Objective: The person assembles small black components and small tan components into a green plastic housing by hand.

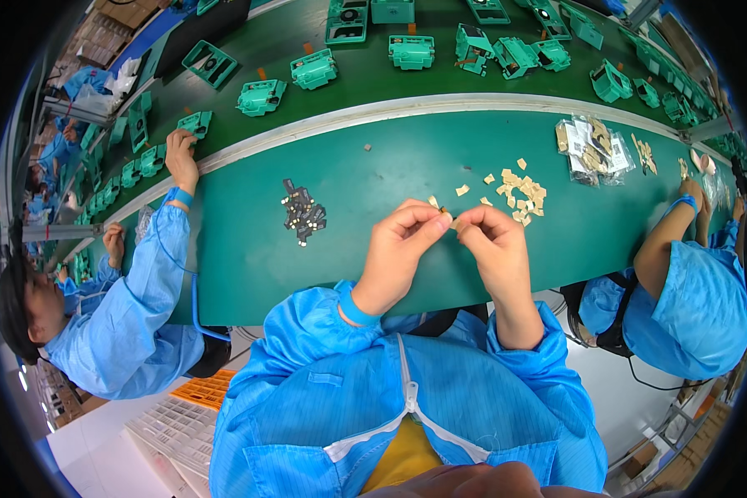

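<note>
Above the green work mat (373, 178), my left hand (400, 249) and my right hand (496, 245) meet with thumbs and forefingers pinched. A tiny dark and orange piece (446, 212) shows between the fingertips; its kind is too small to make out. A blue band circles my left wrist. Beyond my right hand lies a loose heap of small beige pieces (524, 196), a few scattered toward my fingers. Farther left of my left hand sits a heap of small black parts (304, 216) with pale ends.
Clear plastic bags (593, 151) of beige pieces lie at the back right. Behind a pale rail (440, 103), teal housings (412, 52) stand in rows on a green belt. A co-worker's hand (183, 158) touches a housing at left; another co-worker's blue sleeve (689, 299) is at right.
</note>
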`<state>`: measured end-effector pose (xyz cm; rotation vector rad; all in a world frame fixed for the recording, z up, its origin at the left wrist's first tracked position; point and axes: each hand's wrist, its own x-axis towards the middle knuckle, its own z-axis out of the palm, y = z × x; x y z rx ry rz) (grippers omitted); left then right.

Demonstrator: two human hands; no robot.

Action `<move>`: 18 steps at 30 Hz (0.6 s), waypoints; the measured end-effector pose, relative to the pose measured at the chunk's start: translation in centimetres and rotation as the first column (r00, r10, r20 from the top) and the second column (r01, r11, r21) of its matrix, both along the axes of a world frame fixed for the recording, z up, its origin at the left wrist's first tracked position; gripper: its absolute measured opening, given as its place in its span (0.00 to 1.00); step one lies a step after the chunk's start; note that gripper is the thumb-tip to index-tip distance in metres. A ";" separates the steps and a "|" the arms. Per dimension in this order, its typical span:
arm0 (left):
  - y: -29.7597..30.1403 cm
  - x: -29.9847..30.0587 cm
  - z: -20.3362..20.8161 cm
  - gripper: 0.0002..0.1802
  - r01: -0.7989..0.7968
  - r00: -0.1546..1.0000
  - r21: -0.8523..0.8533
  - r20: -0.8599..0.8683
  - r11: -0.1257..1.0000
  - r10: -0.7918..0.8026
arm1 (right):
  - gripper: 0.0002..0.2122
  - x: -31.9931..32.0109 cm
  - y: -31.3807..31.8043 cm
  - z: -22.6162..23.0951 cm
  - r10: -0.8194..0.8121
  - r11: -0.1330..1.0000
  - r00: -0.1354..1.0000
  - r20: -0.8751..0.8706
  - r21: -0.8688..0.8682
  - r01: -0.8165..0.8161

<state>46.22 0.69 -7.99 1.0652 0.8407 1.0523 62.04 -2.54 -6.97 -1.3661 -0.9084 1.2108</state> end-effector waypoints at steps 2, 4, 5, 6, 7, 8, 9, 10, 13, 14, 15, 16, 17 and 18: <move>0.3 -0.3 -0.3 0.06 0.076 0.963 -0.225 0.268 0.971 -0.013 | 0.04 0.8 0.5 -0.4 -0.066 0.997 0.982 0.178 0.049 0.059; 0.7 -0.7 -0.2 0.06 0.105 0.953 -0.259 0.303 0.960 -0.023 | 0.04 2.5 1.8 -1.1 -0.197 0.979 0.904 0.378 0.115 0.166; 0.8 -0.9 -0.1 0.07 0.140 0.941 -0.294 0.337 0.946 -0.034 | 0.05 3.2 2.2 -0.9 -0.278 0.960 0.769 0.576 0.202 0.196; 1.0 -1.1 0.0 0.07 0.130 0.940 -0.289 0.339 0.948 -0.026 | 0.06 4.0 2.8 -0.8 -0.264 0.964 0.673 0.691 0.201 0.172; 1.0 -1.3 0.3 0.09 0.090 0.972 -0.235 0.231 0.968 -0.034 | 0.07 5.0 3.1 -0.7 -0.249 0.969 0.559 0.791 0.199 0.149; 1.1 -1.6 0.5 0.12 0.054 0.992 -0.178 0.119 0.983 -0.034 | 0.07 5.8 3.3 -0.9 -0.246 0.969 0.558 0.792 0.203 0.139; 1.3 -2.0 0.4 0.12 0.051 0.992 -0.175 0.123 0.983 -0.029 | 0.08 6.5 3.4 -1.2 -0.255 0.967 0.519 0.816 0.205 0.152; 1.7 -2.7 0.1 0.15 0.016 0.993 0.113 -0.121 0.993 -0.002 | 0.09 6.9 3.6 -1.5 -0.262 0.964 0.479 0.838 0.207 0.165; 2.6 -4.2 0.0 0.23 0.067 0.865 0.572 -0.441 0.818 0.238 | 0.09 7.1 3.9 -1.8 -0.335 0.942 0.499 0.799 0.268 0.203; 2.8 -4.6 0.0 0.27 0.124 0.774 0.720 -0.501 0.683 0.387 | 0.09 7.1 3.9 -1.6 -0.331 0.943 0.499 0.801 0.267 0.198; 3.0 -5.0 0.2 0.27 0.119 0.773 0.719 -0.500 0.684 0.391 | 0.08 7.1 3.9 -1.3 -0.278 0.959 0.460 0.843 0.213 0.189; 3.2 -5.4 0.5 0.27 0.145 0.746 0.761 -0.503 0.632 0.435 | 0.07 7.1 3.9 -0.9 -0.222 0.970 0.420 0.880 0.157 0.183; 3.3 -5.6 0.7 0.28 0.173 0.719 0.797 -0.503 0.578 0.479 | 0.07 6.9 3.7 -0.7 -0.218 0.972 0.420 0.881 0.155 0.179; 3.6 -5.7 0.6 0.28 0.169 0.719 0.798 -0.501 0.579 0.481 | 0.07 6.8 3.4 -0.4 -0.071 0.996 0.702 0.709 0.085 0.015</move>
